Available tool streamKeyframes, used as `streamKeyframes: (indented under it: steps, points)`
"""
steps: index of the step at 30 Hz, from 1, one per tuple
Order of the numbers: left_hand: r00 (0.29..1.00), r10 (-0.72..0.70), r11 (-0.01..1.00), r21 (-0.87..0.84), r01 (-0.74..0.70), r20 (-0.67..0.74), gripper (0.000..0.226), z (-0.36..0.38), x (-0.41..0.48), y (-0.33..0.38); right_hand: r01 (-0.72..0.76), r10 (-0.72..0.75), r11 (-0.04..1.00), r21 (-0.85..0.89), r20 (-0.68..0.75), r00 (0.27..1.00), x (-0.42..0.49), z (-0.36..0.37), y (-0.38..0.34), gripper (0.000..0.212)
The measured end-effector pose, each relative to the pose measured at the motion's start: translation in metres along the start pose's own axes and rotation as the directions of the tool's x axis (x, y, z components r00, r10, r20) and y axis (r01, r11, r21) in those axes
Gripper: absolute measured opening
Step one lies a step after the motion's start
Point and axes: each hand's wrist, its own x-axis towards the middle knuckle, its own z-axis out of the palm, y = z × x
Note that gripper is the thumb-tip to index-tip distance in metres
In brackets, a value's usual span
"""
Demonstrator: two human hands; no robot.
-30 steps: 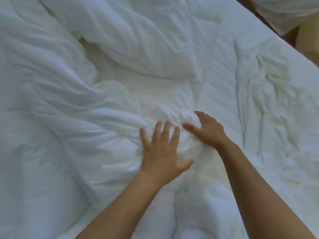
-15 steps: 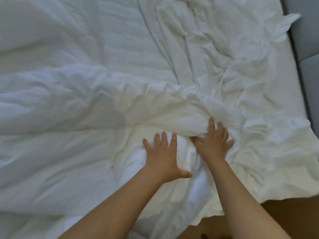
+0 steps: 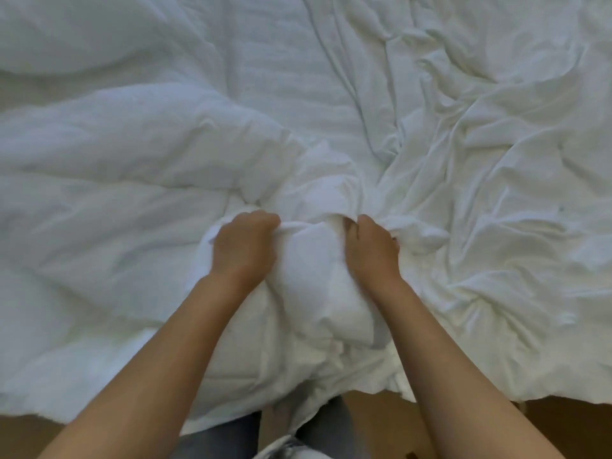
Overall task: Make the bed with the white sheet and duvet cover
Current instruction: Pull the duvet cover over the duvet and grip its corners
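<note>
The hands had been flat, fingers spread. Then the left hand (image 3: 245, 248) and right hand (image 3: 371, 251) curled tight, each grabbing a bunch of the puffy duvet (image 3: 116, 210) just past the bed's front edge (image 3: 463, 387). The wrinkly sheet (image 3: 496, 154) lay farther from that edge. A pull could start.

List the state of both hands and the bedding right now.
Left hand: fingers curled, gripping a bunched fold of the duvet.
Right hand: fingers curled, gripping the same bunch.
Duvet: puffy, crumpled, gathered into a lump between the hands.
Sheet: spread out, heavily wrinkled.
</note>
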Motion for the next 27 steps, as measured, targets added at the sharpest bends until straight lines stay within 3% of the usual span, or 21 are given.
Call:
streamKeyframes:
  steps: [4,7,9,13,16,19,21,23,27]
  points:
    - [0.971,0.144,0.989,0.065,-0.134,-0.193,0.014,-0.061,-0.035,-0.072,0.123,-0.140,0.974,0.191,0.078,0.987,-0.060,0.051,-0.076,0.037]
    - [0.974,0.120,0.989,0.109,-0.100,-0.193,0.020,-0.091,-0.064,-0.131,0.204,-0.193,0.935,0.289,-0.066,0.979,-0.104,0.115,-0.130,0.050]
    - [0.973,0.092,0.987,0.146,-0.061,-0.213,0.030,-0.095,-0.081,-0.177,0.171,-0.154,0.960,0.220,-0.093,0.984,-0.124,0.154,-0.166,0.057]
    - [0.990,-0.040,0.972,0.226,0.070,-0.134,0.026,-0.069,-0.094,-0.249,0.121,-0.122,0.992,0.042,0.020,0.992,-0.138,0.212,-0.210,0.036]
    - [0.992,-0.125,0.975,0.180,0.128,-0.029,0.021,-0.061,-0.080,-0.250,0.079,-0.081,0.994,0.070,0.041,0.996,-0.129,0.227,-0.203,0.036]
    - [0.988,-0.151,0.981,-0.128,0.148,-0.019,0.037,-0.069,-0.077,-0.224,0.163,-0.121,0.942,0.295,-0.154,0.980,-0.115,0.216,-0.172,0.036]
    - [0.990,-0.115,0.945,-0.314,0.086,-0.077,0.042,-0.071,-0.084,-0.201,0.193,-0.105,0.900,0.392,-0.233,0.967,-0.115,0.196,-0.148,0.042]
    - [0.995,-0.021,0.943,-0.333,-0.013,-0.099,0.046,-0.062,-0.094,-0.179,0.170,-0.087,0.892,0.419,-0.212,0.973,-0.119,0.179,-0.123,0.037]
    - [0.989,0.096,0.977,-0.180,-0.115,-0.112,0.052,-0.038,-0.097,-0.135,0.005,0.029,0.901,0.433,-0.071,0.997,-0.124,0.139,-0.070,0.028]
